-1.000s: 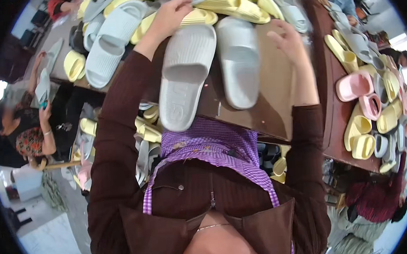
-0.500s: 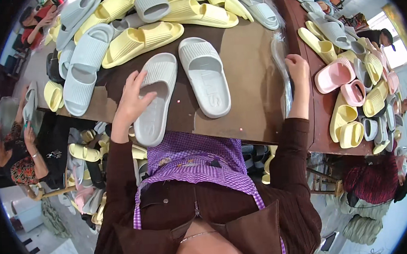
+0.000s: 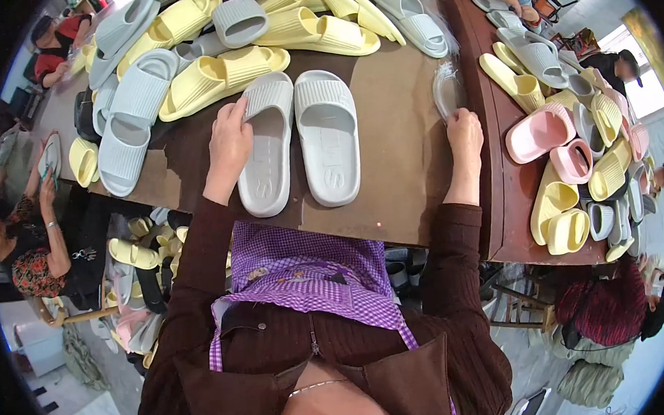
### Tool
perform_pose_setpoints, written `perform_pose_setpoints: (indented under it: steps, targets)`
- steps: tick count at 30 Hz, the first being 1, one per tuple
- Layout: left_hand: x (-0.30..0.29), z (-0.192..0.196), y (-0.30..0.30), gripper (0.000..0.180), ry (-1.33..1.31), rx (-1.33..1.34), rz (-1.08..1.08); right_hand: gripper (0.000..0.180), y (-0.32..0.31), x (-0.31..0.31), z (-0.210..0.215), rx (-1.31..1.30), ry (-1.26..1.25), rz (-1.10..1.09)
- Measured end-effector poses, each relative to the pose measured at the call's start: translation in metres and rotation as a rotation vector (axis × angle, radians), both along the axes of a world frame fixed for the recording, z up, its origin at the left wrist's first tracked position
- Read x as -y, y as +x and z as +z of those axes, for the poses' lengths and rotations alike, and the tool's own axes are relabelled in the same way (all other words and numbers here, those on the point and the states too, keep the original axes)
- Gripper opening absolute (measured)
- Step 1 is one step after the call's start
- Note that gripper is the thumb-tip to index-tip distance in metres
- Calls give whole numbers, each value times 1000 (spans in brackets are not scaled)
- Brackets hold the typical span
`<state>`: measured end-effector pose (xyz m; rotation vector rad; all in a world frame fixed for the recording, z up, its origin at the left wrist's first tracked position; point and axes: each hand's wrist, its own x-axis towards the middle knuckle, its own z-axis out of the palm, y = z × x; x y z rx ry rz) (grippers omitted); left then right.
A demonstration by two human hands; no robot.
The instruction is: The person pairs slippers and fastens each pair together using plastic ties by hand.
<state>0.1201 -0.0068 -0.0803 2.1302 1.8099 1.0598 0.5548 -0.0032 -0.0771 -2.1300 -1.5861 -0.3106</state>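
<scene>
Two grey slide sandals lie side by side, soles down, on the brown table (image 3: 398, 165). My left hand (image 3: 229, 141) rests on the strap and edge of the left grey sandal (image 3: 266, 154), fingers curled over it. The right grey sandal (image 3: 329, 135) lies free just beside it. My right hand (image 3: 464, 135) is at the table's right edge, fingers closed on a clear plastic bag (image 3: 446, 90) that lies crumpled there.
Yellow, pale blue and grey sandals (image 3: 209, 70) are heaped along the table's far and left sides. A second table (image 3: 499, 212) at the right holds pink, yellow and grey sandals (image 3: 548, 129). Other people sit at left, right and far side. More sandals lie under the table.
The view has dropped and the grey pair now lies nearer me. My left hand slid up to the left sandal's strap. My right hand stays at the table's right edge by the bag.
</scene>
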Motion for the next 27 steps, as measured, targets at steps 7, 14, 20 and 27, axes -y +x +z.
perform_pose_setpoints:
  steps: [7,14,20,27]
  targets:
    - [14,11,3,46,171,-30,-49,17,0,2,10,-82,25,-26]
    - [37,63,33,40,205,113,-152,15,-10,2,29,-164,432,30]
    - [33,69,106,28,-12,422,-548,14,-28,5,32,-355,371,183]
    - [-12,54,202,23,94,201,-716,15,-43,6,27,-571,168,408]
